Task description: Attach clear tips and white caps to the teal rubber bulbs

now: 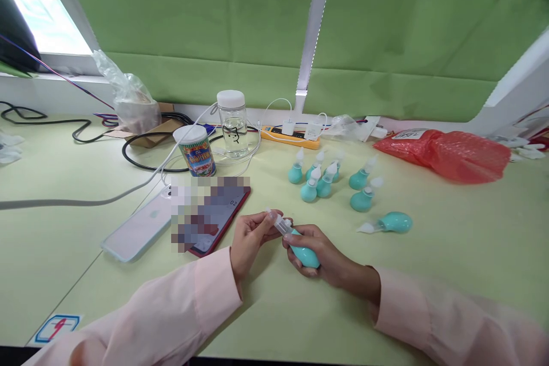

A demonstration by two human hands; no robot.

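My right hand (315, 251) is wrapped round the teal bulb of a nasal aspirator (305, 256), which tilts up to the left. At its other end my left hand (256, 240) pinches the clear, whitish tip (282, 224) between thumb and fingers. Bulb and tip are in line and seem to touch; my fingers partly cover the joint. Beyond my hands, several like aspirators (309, 191) stand upright in a group. Two more, one of them a leaning aspirator (362, 200), are to the right. Another aspirator (395, 222) lies on its side, nozzle pointing left.
Left of my hands lie a white phone (139, 226) and a red-edged phone (229, 206). Behind them stand a printed paper cup (197, 154) and a lidded jar (232, 126) among cables. An orange power strip (278, 136) and a red plastic bag (450, 154) lie along the back.
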